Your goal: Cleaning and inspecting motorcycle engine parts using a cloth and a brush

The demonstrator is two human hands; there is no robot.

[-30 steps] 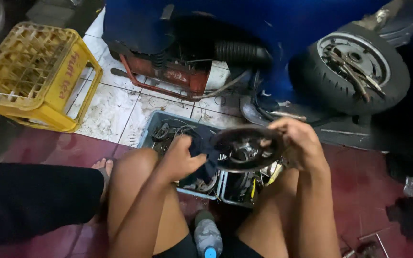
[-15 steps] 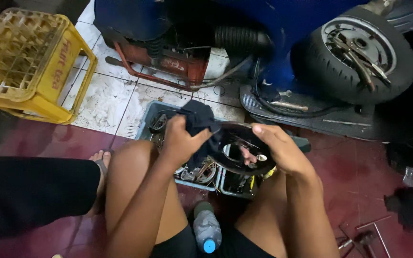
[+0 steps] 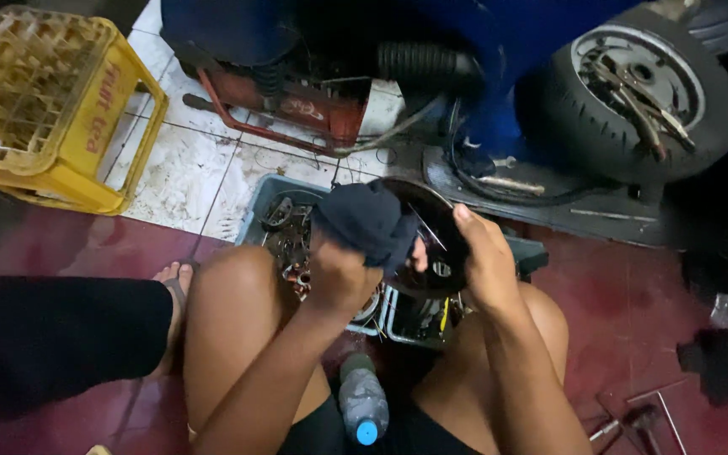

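My left hand [image 3: 339, 274] fisted on dark rag [image 3: 368, 221], pressing round black part [image 3: 431, 240]. Right hand [image 3: 486, 261] clasps rim at 3 o'clock, steadying over parts tray [image 3: 259, 202].

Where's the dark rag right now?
In the head view the dark rag sits at centre, bunched in the left hand and pressed against the round black part that the right hand holds above the parts tray.
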